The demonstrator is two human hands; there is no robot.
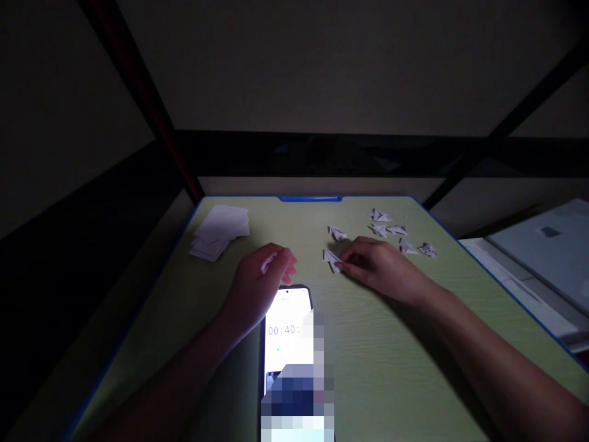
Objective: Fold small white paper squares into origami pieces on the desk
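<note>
My right hand (377, 264) reaches across the table with thumb and fingertips pinched on the edge of a small folded paper piece (331, 260), which lies on the tabletop. Just behind it sits another folded paper piece (337, 234). Curled loosely, my left hand (262, 279) hovers by the top end of a phone (289, 313); nothing shows in its fingers. The phone's bright screen displays a running-time readout beginning 00:40, and its lower part is pixelated. Several more pointed folded paper pieces (379, 230) are scattered beyond my right hand.
A loose stack of white paper sheets (223, 224) lies at the back left of the pale green table (359, 356), which has a blue rim. On the right, below the table edge, is a white flat box-like object (547, 261). Dark panels and a wall stand behind.
</note>
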